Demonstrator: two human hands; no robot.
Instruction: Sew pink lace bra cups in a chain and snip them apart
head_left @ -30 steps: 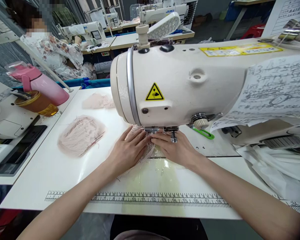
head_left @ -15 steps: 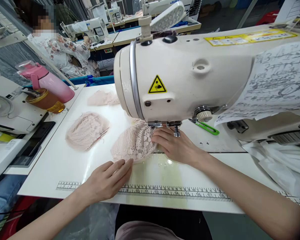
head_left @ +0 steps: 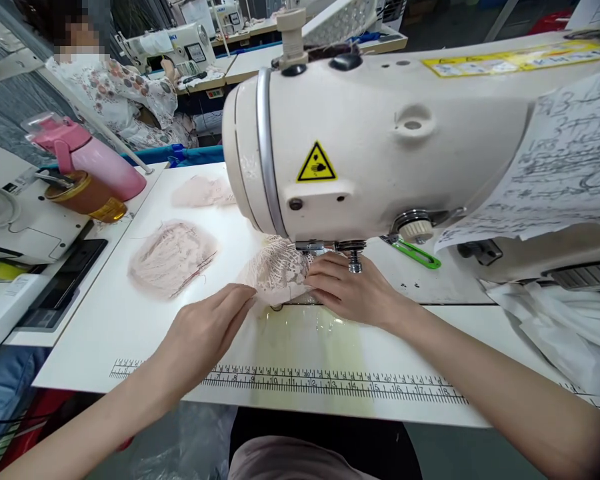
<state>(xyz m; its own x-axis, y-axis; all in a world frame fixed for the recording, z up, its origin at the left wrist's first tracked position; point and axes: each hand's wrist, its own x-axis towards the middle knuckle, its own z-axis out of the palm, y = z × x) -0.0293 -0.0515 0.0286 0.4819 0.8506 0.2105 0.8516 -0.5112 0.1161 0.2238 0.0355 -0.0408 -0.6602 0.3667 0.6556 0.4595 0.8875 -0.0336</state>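
Observation:
A pale pink lace piece lies under the head of a white sewing machine. My left hand pinches the left front edge of the lace and lifts it a little off the table. Close to the needle area, my right hand is on the right part of the lace, fingers bent together at its edge; the fingertips are partly hidden by the lace and the machine. The needle itself cannot be made out. Left of the lace lies a round pink fabric piece with loose threads along its edge.
Another pink piece lies farther back. Green thread snips rest right of the needle area. A printed ruler runs along the front edge. At left stand a pink bottle, a brown cup and a phone. A person sits behind.
My left hand has moved up from the table and now pinches the lace's left edge, folding it up and to the right. My right hand has stayed nearly in place.

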